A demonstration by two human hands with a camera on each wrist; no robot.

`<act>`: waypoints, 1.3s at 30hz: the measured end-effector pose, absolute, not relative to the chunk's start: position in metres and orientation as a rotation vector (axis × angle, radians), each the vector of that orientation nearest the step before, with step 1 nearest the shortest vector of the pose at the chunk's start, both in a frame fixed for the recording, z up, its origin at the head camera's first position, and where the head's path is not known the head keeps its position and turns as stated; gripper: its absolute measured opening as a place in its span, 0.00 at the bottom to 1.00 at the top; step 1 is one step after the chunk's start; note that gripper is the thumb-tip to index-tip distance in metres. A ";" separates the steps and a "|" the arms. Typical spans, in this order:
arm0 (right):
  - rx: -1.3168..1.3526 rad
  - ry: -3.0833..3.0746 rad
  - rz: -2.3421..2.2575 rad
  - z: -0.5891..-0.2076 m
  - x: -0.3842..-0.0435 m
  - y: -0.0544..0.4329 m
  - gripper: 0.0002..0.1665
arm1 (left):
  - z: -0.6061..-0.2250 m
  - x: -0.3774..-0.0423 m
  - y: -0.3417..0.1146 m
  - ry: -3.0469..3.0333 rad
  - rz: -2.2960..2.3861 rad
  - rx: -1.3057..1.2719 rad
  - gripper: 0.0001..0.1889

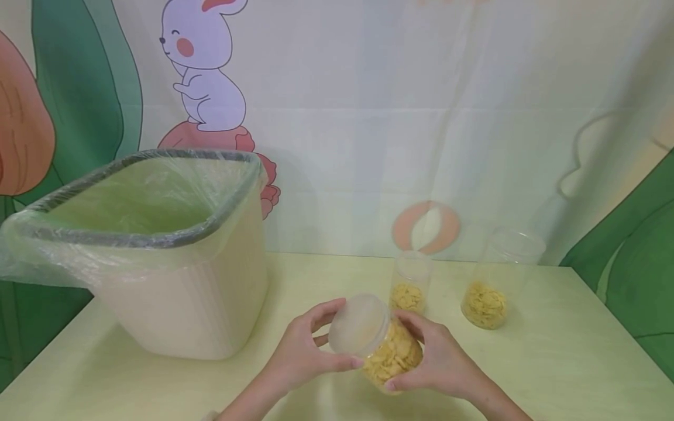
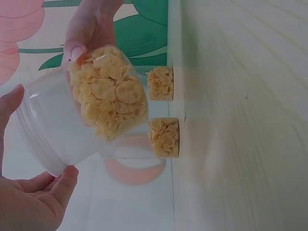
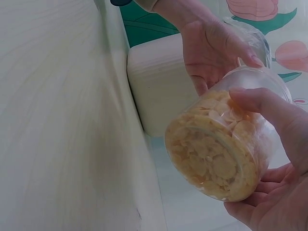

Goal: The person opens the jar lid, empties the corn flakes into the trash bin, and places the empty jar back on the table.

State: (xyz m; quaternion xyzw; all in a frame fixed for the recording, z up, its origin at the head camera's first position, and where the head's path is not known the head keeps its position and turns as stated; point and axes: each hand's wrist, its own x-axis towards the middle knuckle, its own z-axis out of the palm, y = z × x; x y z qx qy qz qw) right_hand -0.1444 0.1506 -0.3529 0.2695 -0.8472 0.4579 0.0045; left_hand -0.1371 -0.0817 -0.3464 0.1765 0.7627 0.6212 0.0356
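Note:
A clear plastic jar [image 1: 394, 358] of yellow corn flakes is held tilted above the table, its top leaning to the left. On its top sits a translucent lid [image 1: 356, 325]. My left hand [image 1: 308, 348] grips the lid by its edge, thumb and fingers spread around it. My right hand [image 1: 444, 362] holds the jar's body near the bottom, with its thumb on the near side. In the left wrist view the flakes [image 2: 108, 94] lie heaped toward the jar's base, and the part by the lid holds only air.
Two more clear containers stand behind the hands, a small one [image 1: 408, 297] and a taller one [image 1: 485, 304], each with flakes at the bottom. At left is a cream bin [image 1: 195, 310] lined with a plastic bag [image 1: 68, 257]. A printed curtain [image 1: 337, 128] hangs behind the table [image 1: 558, 362].

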 end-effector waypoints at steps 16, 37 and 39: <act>0.870 -2.688 1.447 -0.350 -0.142 0.152 0.50 | -0.342 -0.135 -0.087 2.294 1.842 0.662 0.46; 0.952 -2.686 1.477 -0.349 -0.141 0.153 0.47 | -0.344 -0.151 -0.105 2.045 1.776 1.038 0.44; 0.960 -2.683 1.479 -0.349 -0.140 0.153 0.47 | -0.344 -0.151 -0.105 2.042 1.775 1.039 0.44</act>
